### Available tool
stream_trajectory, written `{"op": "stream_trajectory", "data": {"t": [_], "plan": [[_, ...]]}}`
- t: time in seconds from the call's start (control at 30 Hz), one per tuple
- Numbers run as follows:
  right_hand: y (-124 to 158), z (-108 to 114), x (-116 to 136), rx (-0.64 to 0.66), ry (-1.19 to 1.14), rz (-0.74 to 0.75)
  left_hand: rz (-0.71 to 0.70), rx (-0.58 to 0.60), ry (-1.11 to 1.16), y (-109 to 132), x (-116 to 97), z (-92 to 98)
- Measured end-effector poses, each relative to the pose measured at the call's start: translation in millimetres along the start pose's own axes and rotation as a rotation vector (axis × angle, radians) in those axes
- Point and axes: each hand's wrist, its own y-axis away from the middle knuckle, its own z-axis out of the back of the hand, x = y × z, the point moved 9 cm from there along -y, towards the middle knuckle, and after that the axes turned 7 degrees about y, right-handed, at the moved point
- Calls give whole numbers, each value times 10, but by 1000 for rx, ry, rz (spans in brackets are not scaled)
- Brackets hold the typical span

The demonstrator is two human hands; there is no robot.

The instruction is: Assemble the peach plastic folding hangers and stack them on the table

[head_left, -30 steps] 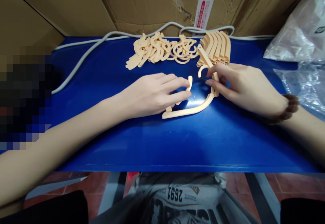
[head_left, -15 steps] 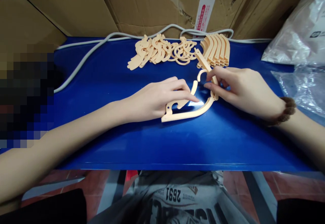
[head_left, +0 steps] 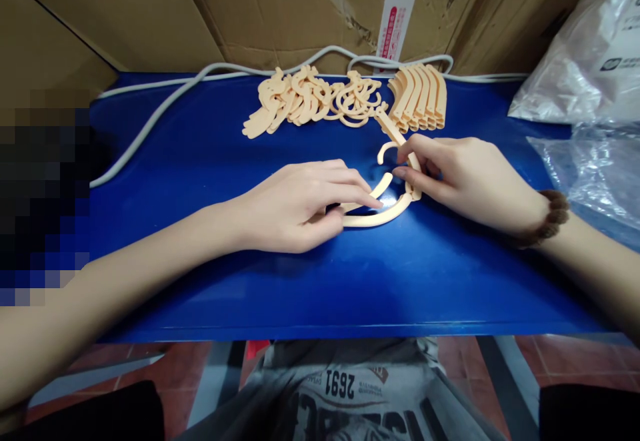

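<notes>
The jointed cream hanger (head_left: 373, 220) spans between the two hands' fingers. The left hand (head_left: 305, 207), palm down, closes thumb and fingers over its left end, index finger stretched along it. The right hand (head_left: 460, 167), angled inward, pinches it beside the hook (head_left: 383, 153). Beyond the fingers lie loose cream parts (head_left: 300, 97) and curved pieces (head_left: 420, 97).

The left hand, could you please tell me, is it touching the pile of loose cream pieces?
Apart: the head view shows blue tabletop between the left hand and the pile.
</notes>
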Motion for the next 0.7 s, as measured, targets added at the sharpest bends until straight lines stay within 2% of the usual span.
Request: {"op": "stream_trajectory", "data": {"t": [0.17,0.3,0.7], "plan": [[8,-12,15,2,2,14,-54,22,-170,-13,-39,-17],[10,-26,24,2,8,26,-75,45,-220,-11,-46,-29],[5,-54,8,31,-18,0,-44,46,-139,-9,1,-49]]}}
